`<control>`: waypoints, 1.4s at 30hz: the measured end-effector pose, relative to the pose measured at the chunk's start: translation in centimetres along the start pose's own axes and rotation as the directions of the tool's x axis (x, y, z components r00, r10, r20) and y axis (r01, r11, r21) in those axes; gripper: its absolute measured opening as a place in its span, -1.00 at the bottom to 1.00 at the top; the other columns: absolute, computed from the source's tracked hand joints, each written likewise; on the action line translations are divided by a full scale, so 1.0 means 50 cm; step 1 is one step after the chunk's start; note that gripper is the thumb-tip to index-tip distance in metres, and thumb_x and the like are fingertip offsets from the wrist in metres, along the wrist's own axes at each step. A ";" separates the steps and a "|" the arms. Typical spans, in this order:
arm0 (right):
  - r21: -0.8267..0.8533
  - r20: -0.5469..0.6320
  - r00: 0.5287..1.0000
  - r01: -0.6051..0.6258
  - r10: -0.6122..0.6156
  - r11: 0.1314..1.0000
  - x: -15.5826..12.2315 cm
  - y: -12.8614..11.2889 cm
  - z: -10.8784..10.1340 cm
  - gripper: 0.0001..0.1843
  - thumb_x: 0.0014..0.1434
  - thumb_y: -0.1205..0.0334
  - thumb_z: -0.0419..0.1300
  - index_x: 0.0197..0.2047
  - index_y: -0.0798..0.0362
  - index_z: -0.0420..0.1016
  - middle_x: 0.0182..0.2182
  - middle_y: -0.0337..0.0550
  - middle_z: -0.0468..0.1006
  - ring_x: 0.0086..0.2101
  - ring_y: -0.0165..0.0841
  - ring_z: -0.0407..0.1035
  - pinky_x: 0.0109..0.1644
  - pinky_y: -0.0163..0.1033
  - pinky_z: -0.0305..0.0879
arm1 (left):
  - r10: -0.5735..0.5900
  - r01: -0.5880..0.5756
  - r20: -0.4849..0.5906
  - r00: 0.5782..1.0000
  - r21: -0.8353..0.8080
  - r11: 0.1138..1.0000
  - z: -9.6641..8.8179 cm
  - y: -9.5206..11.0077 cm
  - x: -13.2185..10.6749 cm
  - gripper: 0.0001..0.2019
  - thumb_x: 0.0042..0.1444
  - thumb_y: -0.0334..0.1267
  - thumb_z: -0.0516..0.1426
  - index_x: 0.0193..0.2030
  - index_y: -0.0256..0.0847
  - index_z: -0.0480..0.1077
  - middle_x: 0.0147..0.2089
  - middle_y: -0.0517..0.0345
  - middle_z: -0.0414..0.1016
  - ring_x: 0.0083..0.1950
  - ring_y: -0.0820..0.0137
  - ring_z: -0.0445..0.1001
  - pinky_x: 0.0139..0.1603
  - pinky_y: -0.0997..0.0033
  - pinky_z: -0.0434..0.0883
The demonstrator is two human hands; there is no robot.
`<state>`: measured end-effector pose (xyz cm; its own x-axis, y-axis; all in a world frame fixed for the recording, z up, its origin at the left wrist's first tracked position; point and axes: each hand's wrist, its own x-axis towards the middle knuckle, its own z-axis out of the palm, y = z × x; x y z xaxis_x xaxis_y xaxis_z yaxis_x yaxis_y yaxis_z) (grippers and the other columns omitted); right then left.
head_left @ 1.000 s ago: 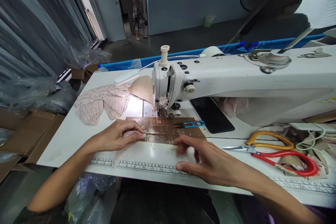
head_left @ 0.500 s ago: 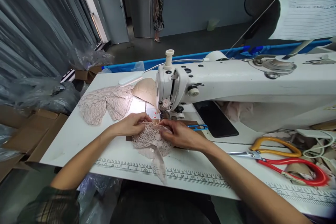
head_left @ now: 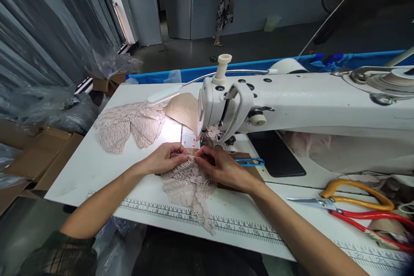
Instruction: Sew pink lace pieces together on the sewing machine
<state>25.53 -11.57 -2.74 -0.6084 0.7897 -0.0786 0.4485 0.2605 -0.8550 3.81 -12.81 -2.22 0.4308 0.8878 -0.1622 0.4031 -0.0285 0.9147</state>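
A pale pink piece of lace fabric [head_left: 186, 185] hangs from my fingers over the table front, just before the needle area of the white sewing machine [head_left: 213, 108]. My left hand [head_left: 164, 158] pinches its upper edge from the left. Close beside it, my right hand [head_left: 220, 164] pinches the same edge, with the fingertips of both hands almost meeting. The lace's lower tail reaches across the printed ruler [head_left: 161, 209]. More pink lace pieces [head_left: 129, 125] lie on the table at left, next to a tan paper pattern piece [head_left: 184, 110].
Blue thread snips [head_left: 250, 162] and a black phone [head_left: 276, 153] lie beneath the machine arm. Scissors with orange and red handles [head_left: 355, 198] rest at right. Cardboard boxes [head_left: 48, 155] and plastic bags stand left of the table. A person [head_left: 224, 4] is by the far wall.
My fingertips have drawn closer together on the lace edge, and the lace's tail now hangs further right. The view has tilted down and shifted. The person in the background appears further right.
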 end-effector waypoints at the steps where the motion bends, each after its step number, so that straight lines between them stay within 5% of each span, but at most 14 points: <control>1: -0.008 0.008 1.000 0.009 -0.009 1.000 0.000 0.002 -0.001 -0.74 0.30 0.06 0.04 -0.25 0.07 0.38 -0.52 -0.25 0.34 -0.50 -0.44 0.18 -0.43 -0.27 0.06 | -0.011 0.011 0.004 1.000 0.017 1.000 -0.001 -0.001 0.000 -0.73 0.16 -0.07 0.16 -0.27 -0.29 0.41 -0.55 0.33 0.23 -0.58 0.60 0.09 -0.59 0.58 0.06; 7: -0.029 0.072 0.997 0.004 -0.001 1.000 0.005 0.018 -0.012 -0.72 0.31 0.00 0.03 -0.24 0.05 0.35 -0.50 -0.25 0.34 -0.49 -0.42 0.19 -0.43 -0.27 0.05 | -0.082 0.082 -0.002 0.997 -0.034 0.996 -0.008 0.000 -0.002 -0.72 0.12 -0.05 0.19 -0.26 -0.28 0.42 -0.59 0.36 0.19 -0.59 0.58 0.09 -0.59 0.55 0.05; 13: 0.046 0.056 0.998 -0.033 0.030 0.998 0.005 0.021 -0.008 -0.67 0.31 -0.07 0.04 -0.21 0.04 0.36 -0.47 -0.24 0.37 -0.45 -0.41 0.22 -0.41 -0.29 0.08 | -0.019 0.023 0.022 1.000 -0.239 0.971 0.002 0.000 0.002 -0.67 0.05 -0.08 0.28 -0.19 -0.32 0.43 -0.27 0.12 0.47 -0.38 0.54 0.36 -0.39 0.53 0.26; 19: 0.086 0.019 0.998 0.064 -0.066 0.994 0.001 0.011 0.005 -0.73 0.31 0.01 0.06 -0.14 0.05 0.34 -0.34 -0.18 0.45 -0.34 -0.39 0.30 -0.31 -0.28 0.17 | 0.012 -0.035 -0.070 0.997 -0.326 0.945 0.022 -0.017 0.010 -0.58 0.00 -0.09 0.33 -0.13 -0.32 0.36 -0.37 0.22 0.42 -0.38 0.55 0.37 -0.35 0.53 0.27; 25: -0.006 -0.044 0.997 0.058 -0.058 0.998 -0.004 0.024 0.006 -0.70 0.36 0.02 -0.05 -0.09 0.03 0.36 -0.50 -0.28 0.32 -0.48 -0.43 0.19 -0.42 -0.31 0.09 | -0.029 0.007 -0.056 0.998 -0.358 0.934 0.016 -0.010 0.007 -0.51 -0.05 -0.05 0.36 -0.10 -0.30 0.34 -0.43 0.29 0.36 -0.42 0.57 0.31 -0.39 0.54 0.20; 32: -0.230 -0.246 0.925 0.233 -0.288 0.945 -0.010 0.023 0.016 -0.76 0.33 0.14 0.00 -0.07 0.06 0.40 -0.27 -0.08 0.47 -0.37 -0.35 0.37 -0.28 -0.20 0.32 | -0.089 0.061 -0.049 0.995 -0.416 0.907 0.016 -0.017 0.005 -0.41 -0.07 -0.01 0.37 -0.01 -0.30 0.31 -0.38 0.22 0.45 -0.49 0.60 0.25 -0.49 0.57 0.13; 37: -0.434 -0.254 0.851 0.323 -0.459 0.841 -0.008 0.033 0.033 -0.73 0.34 0.15 0.02 -0.13 0.04 0.52 -0.15 0.00 0.47 -0.20 -0.24 0.42 -0.17 -0.13 0.37 | -0.127 0.097 -0.048 0.991 -0.404 0.910 0.015 -0.018 0.004 -0.39 -0.07 0.02 0.36 0.02 -0.27 0.30 -0.36 0.22 0.48 -0.59 0.64 0.16 -0.60 0.58 0.02; 42: -0.331 -0.243 0.888 0.303 -0.391 0.894 -0.006 0.033 0.041 -0.76 0.36 0.19 -0.03 -0.17 0.08 0.42 -0.23 -0.01 0.46 -0.27 -0.28 0.39 -0.21 -0.15 0.34 | -0.111 0.088 -0.037 0.993 -0.386 0.918 0.015 -0.013 0.002 -0.41 -0.08 -0.04 0.38 0.00 -0.29 0.31 -0.36 0.19 0.50 -0.49 0.57 0.30 -0.48 0.55 0.18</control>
<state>25.10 -12.51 -5.16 -0.5565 0.7344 0.3886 0.4334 0.6556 -0.6184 4.20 -13.03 -3.10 0.3536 0.9017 -0.2487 0.0961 0.2295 0.9686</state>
